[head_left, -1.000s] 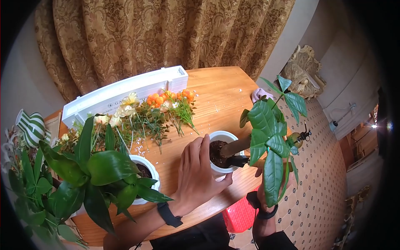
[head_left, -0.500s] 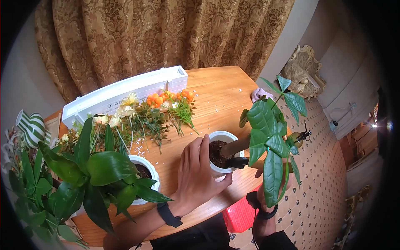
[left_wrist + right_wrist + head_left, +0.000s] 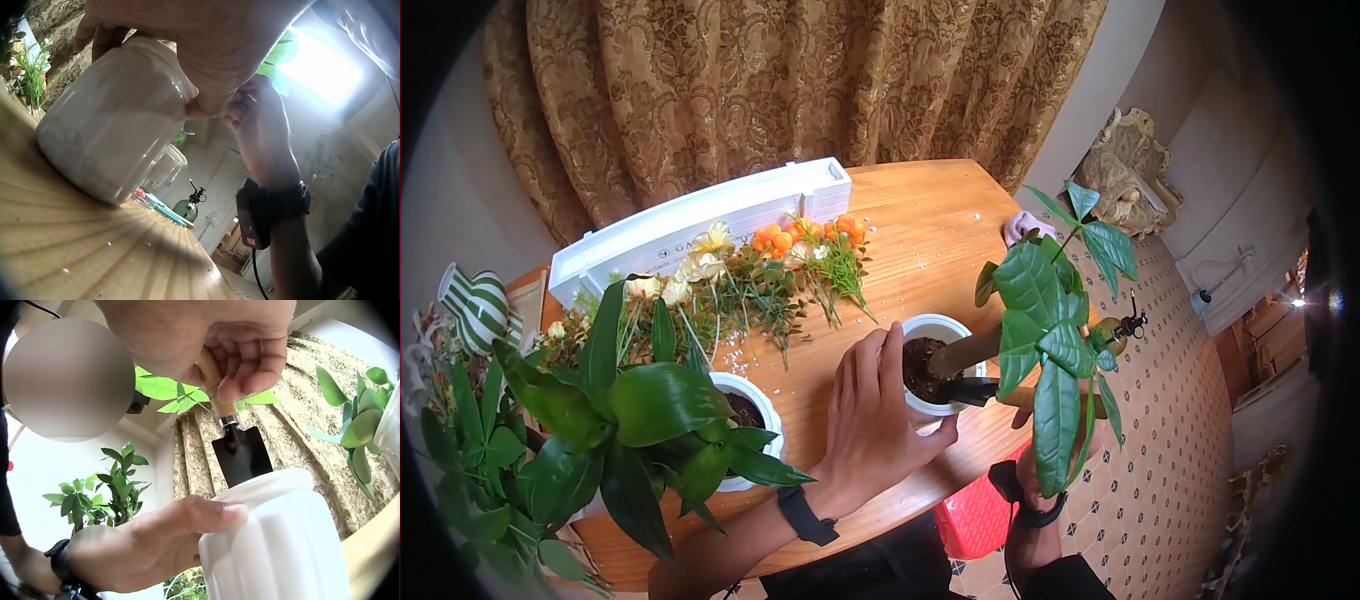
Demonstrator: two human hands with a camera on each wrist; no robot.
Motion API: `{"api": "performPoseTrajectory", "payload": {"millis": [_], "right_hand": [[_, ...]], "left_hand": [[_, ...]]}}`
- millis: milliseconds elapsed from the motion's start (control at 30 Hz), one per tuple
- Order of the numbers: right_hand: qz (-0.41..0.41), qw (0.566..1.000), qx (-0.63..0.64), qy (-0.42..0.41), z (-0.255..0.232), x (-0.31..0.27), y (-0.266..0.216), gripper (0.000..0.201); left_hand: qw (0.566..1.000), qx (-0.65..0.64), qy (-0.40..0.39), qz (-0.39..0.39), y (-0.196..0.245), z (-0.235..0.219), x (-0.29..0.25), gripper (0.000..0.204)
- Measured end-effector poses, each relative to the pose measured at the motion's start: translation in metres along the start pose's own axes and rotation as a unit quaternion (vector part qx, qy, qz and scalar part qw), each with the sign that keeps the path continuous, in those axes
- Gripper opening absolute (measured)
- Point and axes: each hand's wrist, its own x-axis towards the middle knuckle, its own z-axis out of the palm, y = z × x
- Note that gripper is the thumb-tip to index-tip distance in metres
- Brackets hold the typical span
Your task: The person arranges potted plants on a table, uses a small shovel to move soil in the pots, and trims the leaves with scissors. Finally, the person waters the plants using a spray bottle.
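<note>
My left hand (image 3: 870, 410) grips the white flowerpot (image 3: 917, 411), its thumb on the near side and fingers along the left of the rim. In the left wrist view the pot (image 3: 112, 125) stands on the wooden table. Dark soil (image 3: 920, 370) fills it around a thick plant stem (image 3: 968, 352), which leans right under broad green leaves (image 3: 1055, 370). Partly behind those leaves, my right hand (image 3: 1030, 470) holds a garden trowel (image 3: 973, 391). The right wrist view shows my right hand (image 3: 231, 350) curled round its wooden handle, with the black blade (image 3: 242, 453) at the pot rim.
A second white pot (image 3: 772, 410) with a large-leaved plant (image 3: 650, 400) stands left. Behind are artificial flowers (image 3: 710, 265) and a long white planter box (image 3: 700, 230). A striped vase (image 3: 475, 305) is far left, a spray bottle (image 3: 1112, 333) right, a red stool (image 3: 975, 515) below.
The trowel has tilted slightly, its handle swinging a little toward me and its blade shifting slightly at the rim. My left hand and the pot have stayed in place.
</note>
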Motion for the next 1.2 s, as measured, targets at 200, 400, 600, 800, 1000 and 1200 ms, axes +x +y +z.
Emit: {"api": "performPoseTrajectory", "payload": {"millis": [200, 400, 600, 800, 1000, 1200], "right_hand": [[-0.047, 0.997, -0.062, 0.009, 0.006, -0.004, 0.006, 0.060], [0.030, 0.999, 0.015, 0.027, 0.004, -0.004, 0.004, 0.063], [0.010, 0.998, 0.023, 0.049, 0.015, -0.011, 0.008, 0.065], [-0.004, 1.000, 0.014, 0.023, 0.009, -0.013, 0.011, 0.072], [-0.036, 0.998, 0.034, 0.035, 0.018, -0.017, 0.013, 0.075], [0.012, 1.000, 0.028, 0.001, 0.009, -0.016, 0.013, 0.073]], "left_hand": [[1.000, 0.003, 0.005, 0.004, -0.001, 0.001, 0.000, 0.106], [1.000, -0.006, 0.008, 0.009, 0.000, 0.001, 0.000, 0.103], [1.000, -0.007, 0.006, 0.007, 0.000, 0.000, 0.000, 0.103], [1.000, -0.005, 0.008, 0.011, -0.001, 0.002, 0.000, 0.103], [1.000, -0.005, 0.003, 0.007, 0.000, -0.001, 0.000, 0.103], [1.000, 0.001, 0.000, 0.004, -0.001, 0.001, 0.000, 0.106]]}}
